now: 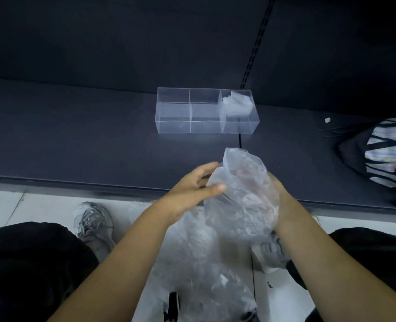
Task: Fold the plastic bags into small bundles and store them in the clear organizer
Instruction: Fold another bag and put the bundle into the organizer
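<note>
A plastic bag (241, 194) is hanging over the near edge of the dark shelf (76, 135). The left hand (192, 189) is pinching its left side, thumb in front. The right hand (279, 201) is backing its right side, fingers hidden, grip unclear. Farther back, the clear organizer (206, 127) is holding a folded bag (239, 103) in its right compartment

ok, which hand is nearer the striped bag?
Right. The right hand holds the plastic bag on the side toward the striped bag; the left hand grips its far side.

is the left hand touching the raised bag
Touching. The head view shows the left hand with its thumb on the front of the raised bag and fingers behind it.
</note>
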